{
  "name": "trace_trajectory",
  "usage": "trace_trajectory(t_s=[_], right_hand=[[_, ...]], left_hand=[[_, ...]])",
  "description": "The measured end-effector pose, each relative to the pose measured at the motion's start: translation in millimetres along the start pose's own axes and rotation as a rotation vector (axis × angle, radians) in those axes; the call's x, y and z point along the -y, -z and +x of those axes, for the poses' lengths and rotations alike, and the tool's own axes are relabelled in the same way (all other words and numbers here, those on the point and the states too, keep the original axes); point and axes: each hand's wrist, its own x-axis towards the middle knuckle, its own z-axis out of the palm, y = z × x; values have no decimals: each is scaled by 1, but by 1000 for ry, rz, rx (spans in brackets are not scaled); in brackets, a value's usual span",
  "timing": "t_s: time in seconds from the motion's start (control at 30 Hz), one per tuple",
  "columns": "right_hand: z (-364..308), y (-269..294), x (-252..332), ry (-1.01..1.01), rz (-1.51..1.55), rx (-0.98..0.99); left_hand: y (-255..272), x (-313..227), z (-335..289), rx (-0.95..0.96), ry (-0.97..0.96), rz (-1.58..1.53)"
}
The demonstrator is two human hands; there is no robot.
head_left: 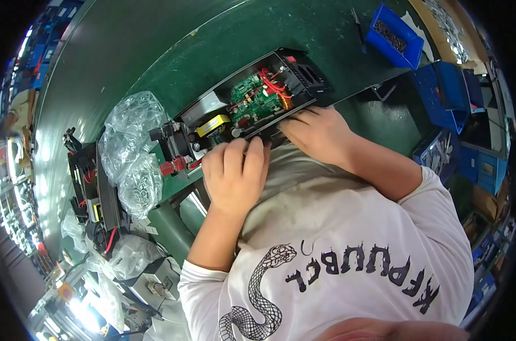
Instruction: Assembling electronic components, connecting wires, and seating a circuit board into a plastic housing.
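Observation:
A long black metal electronics case [301, 83] lies open on the green bench in front of me. Inside it are green circuit boards [257, 98], red wires [276, 86], a copper coil and a yellow-wrapped transformer [213, 125]. Red terminals [173, 166] stick out at its left end. My left hand [233, 173] is closed on the near wall of the case, close to that end, its fingers bent and their tips partly hidden. Farther right, my right hand [319, 134] is curled against the same near wall, with the thumb out of sight.
Clear plastic bags [134, 150] lie left of the case, beside a second black unit [99, 190]. A blue bin of small dark parts [392, 35] stands at the far right, with a thin tool [358, 29] next to it. More blue bins [444, 94] line the right side.

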Motion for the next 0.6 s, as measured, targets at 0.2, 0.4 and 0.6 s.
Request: trace_trajectory(t_s=[0.2, 0.4, 0.6], right_hand=[[3, 5, -3, -46, -95, -27], [5, 14, -1, -66, -63, -10], [7, 16, -1, -36, -52, -1]], left_hand=[[-11, 6, -1, 97, 131, 31], [-13, 11, -1, 33, 81, -48], [-14, 16, -3, 57, 49, -38]])
